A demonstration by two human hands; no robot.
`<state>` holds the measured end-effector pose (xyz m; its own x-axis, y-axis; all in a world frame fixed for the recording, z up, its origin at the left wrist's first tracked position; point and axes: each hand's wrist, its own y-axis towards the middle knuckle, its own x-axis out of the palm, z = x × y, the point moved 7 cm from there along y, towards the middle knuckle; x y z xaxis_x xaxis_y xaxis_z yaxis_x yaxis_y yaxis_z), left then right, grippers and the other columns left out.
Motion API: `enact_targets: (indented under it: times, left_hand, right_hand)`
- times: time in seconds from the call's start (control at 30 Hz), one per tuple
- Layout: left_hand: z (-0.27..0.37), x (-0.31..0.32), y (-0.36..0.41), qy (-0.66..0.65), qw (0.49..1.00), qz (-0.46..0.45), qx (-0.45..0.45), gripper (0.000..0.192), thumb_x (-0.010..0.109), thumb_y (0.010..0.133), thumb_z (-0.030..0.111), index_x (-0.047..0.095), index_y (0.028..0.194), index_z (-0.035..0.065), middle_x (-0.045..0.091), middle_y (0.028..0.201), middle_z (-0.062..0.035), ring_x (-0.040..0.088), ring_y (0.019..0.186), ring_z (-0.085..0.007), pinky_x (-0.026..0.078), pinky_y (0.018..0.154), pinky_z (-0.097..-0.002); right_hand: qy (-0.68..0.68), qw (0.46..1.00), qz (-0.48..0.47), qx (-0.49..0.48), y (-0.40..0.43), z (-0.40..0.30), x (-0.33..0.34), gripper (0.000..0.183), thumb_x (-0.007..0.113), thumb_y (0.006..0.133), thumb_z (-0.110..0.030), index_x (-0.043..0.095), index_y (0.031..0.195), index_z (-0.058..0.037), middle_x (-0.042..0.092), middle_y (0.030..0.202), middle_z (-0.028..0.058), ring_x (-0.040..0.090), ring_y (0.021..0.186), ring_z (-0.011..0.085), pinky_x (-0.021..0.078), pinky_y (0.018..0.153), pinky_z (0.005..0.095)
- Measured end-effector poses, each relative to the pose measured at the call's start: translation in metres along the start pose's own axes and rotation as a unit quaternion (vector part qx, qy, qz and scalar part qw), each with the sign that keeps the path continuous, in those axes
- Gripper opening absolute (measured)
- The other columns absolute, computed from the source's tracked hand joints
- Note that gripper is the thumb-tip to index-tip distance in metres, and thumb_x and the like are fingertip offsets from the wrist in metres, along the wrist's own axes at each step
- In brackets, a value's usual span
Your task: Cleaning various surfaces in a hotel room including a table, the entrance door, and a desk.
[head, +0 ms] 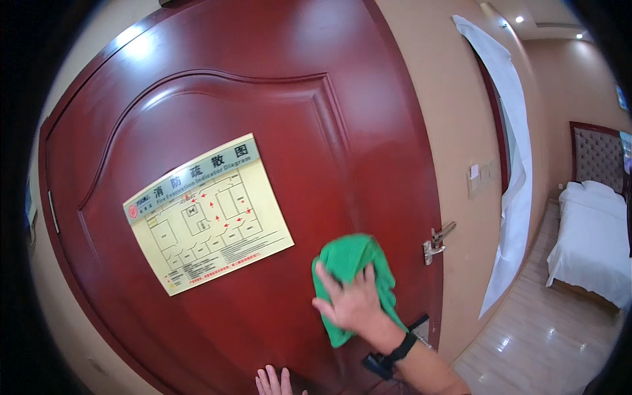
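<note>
A green cloth (348,252) lies bunched against a dark red panelled door (296,123). My right hand (353,301) presses it to the door surface with the fingers spread; a dark band circles that wrist. To the left of the cloth, a pale yellow fire evacuation diagram (212,222) is fixed to the door, tilted in this view. At the bottom edge, only the fingers of my left hand (273,381) show, slightly apart and holding nothing visible. They are at or near the lower door; contact cannot be made out.
A metal door guard (434,247) sits at the door's right edge, above a partly hidden handle (420,328). Further right are wall switches (476,180), a hanging white sheet (516,163), a bed (590,237) with white bedding and a glossy floor (523,335).
</note>
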<state>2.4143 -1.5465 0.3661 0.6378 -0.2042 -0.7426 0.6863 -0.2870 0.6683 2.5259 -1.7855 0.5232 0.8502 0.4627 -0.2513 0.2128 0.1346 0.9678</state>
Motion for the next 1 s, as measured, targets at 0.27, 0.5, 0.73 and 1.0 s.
enact_targets:
  times: [0.27, 0.5, 0.73, 1.0]
  left_hand:
    - [0.001, -0.001, 0.002, 0.02, 1.0, -0.015, -0.003, 0.086, 0.072, 0.087, 0.031, 0.034, 0.158, 0.0004, 0.025, 0.165, -0.0325, 0.02, 0.153, -0.0519, 0.019, 0.124, -0.0604]
    - [-0.001, 0.0, 0.002, 0.036, 0.998, -0.046, -0.028, 0.092, 0.076, 0.083, 0.031, 0.033, 0.16, 0.0034, 0.019, 0.166, -0.0333, 0.017, 0.154, -0.0535, 0.017, 0.125, -0.0601]
    - [0.01, 0.003, 0.015, 0.075, 0.994, -0.066, -0.038, 0.088, 0.081, 0.077, 0.015, 0.04, 0.153, -0.0016, 0.031, 0.162, -0.0323, 0.029, 0.151, -0.049, 0.028, 0.121, -0.0591]
    - [-0.006, 0.01, 0.011, 0.053, 0.994, -0.09, -0.039, 0.095, 0.08, 0.075, 0.025, 0.037, 0.156, -0.0002, 0.022, 0.165, -0.0345, 0.018, 0.154, -0.0532, 0.019, 0.123, -0.0619]
  right_hand:
    - [-0.114, 0.951, 0.234, 0.164, 0.054, 0.149, -0.068, 0.093, 0.064, 0.093, -0.05, 0.027, 0.161, 0.0009, 0.041, 0.146, 0.0351, 0.04, 0.135, 0.0531, 0.0251, 0.116, 0.067]
    - [-0.009, 0.981, 0.017, 0.195, -0.061, 0.081, 0.013, 0.091, 0.065, 0.091, -0.051, 0.033, 0.158, 0.0024, 0.048, 0.138, 0.0301, 0.039, 0.138, 0.0503, 0.0258, 0.115, 0.0681]
    - [-0.064, 0.995, -0.063, -0.047, -0.169, 0.079, 0.026, 0.098, 0.07, 0.084, -0.067, 0.045, 0.153, -0.0012, 0.033, 0.159, 0.0307, 0.025, 0.148, 0.0534, 0.0178, 0.123, 0.0622]
    - [-0.066, 0.97, 0.086, 0.217, -0.149, 0.161, -0.006, 0.098, 0.054, 0.097, -0.061, 0.023, 0.16, 0.0065, 0.041, 0.146, 0.038, 0.041, 0.134, 0.0531, 0.03, 0.114, 0.0607]
